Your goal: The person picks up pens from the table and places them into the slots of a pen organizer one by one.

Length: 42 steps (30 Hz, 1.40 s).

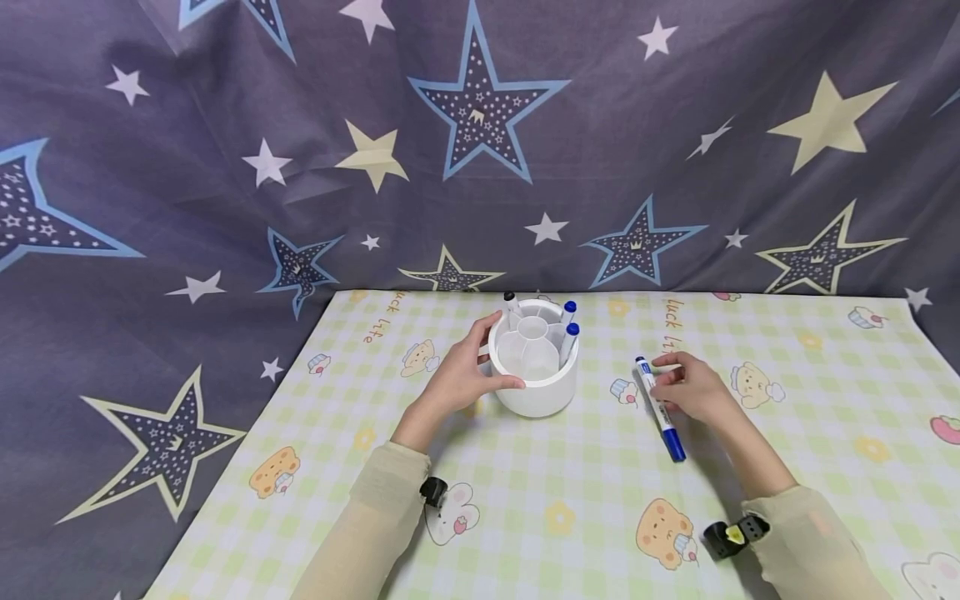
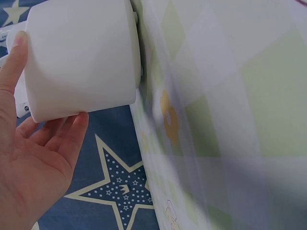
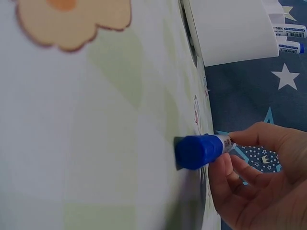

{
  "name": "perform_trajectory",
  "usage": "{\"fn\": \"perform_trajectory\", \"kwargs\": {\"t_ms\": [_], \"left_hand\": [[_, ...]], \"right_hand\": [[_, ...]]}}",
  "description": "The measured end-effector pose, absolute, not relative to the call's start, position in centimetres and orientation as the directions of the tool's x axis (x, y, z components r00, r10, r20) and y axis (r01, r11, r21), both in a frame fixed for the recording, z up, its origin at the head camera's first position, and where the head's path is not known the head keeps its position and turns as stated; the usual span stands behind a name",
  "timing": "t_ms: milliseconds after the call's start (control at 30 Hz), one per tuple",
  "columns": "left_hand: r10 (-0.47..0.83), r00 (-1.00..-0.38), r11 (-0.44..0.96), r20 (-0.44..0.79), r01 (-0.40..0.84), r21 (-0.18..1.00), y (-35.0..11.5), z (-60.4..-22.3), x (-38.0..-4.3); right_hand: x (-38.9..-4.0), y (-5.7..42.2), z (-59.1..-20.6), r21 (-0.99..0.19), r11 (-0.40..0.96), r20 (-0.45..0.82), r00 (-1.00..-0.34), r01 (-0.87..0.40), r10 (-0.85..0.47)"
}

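A white round pen holder point(image 1: 542, 400) with several compartments stands upright on the table. My left hand point(image 1: 459, 377) grips its left side, the thumb at the front and the fingers around the back; the left wrist view shows the fingers against its smooth wall point(image 2: 81, 57). To the right, a white marker point(image 1: 658, 407) with a blue cap lies slantwise, its cap towards me. My right hand point(image 1: 697, 388) pinches its barrel between thumb and fingers. In the right wrist view the blue cap point(image 3: 195, 152) sits close to the cloth, and whether it touches is unclear.
In the holder stand a black-ended marker point(image 1: 512, 307) at the back left and two blue-ended markers, one behind point(image 1: 568, 313) and one in front point(image 1: 568, 343). A checked cloth point(image 1: 558, 467) covers the table. A dark star-printed curtain point(image 1: 480, 217) hangs behind its far edge.
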<state>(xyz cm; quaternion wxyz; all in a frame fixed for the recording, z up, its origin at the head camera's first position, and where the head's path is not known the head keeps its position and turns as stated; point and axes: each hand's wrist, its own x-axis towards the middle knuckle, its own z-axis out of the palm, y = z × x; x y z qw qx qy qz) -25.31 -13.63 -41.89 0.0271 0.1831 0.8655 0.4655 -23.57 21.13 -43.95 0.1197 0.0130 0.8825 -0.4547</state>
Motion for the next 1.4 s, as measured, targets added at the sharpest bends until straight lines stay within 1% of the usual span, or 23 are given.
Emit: {"fn": "perform_trajectory", "kwargs": {"t_ms": [733,1033,1400], "left_hand": [[0.335,-0.934,0.491,0.120,0.282,0.825,-13.6,-41.9,-25.2],[0.337,-0.933,0.491,0.123,0.286,0.823,-13.6,-41.9,-25.2],[0.338,-0.933,0.491,0.122,0.286,0.823,-13.6,-41.9,-25.2]], "right_hand": [[-23.4,20.0,-43.2,-0.842,0.538,-0.147,-0.978,0.044,-0.150],[-23.2,19.5,-42.6,-0.854,0.518,-0.151,-0.977,0.054,-0.148],[-22.9,19.3,-42.1,-0.865,0.500,-0.122,-0.981,0.032,-0.150]]}}
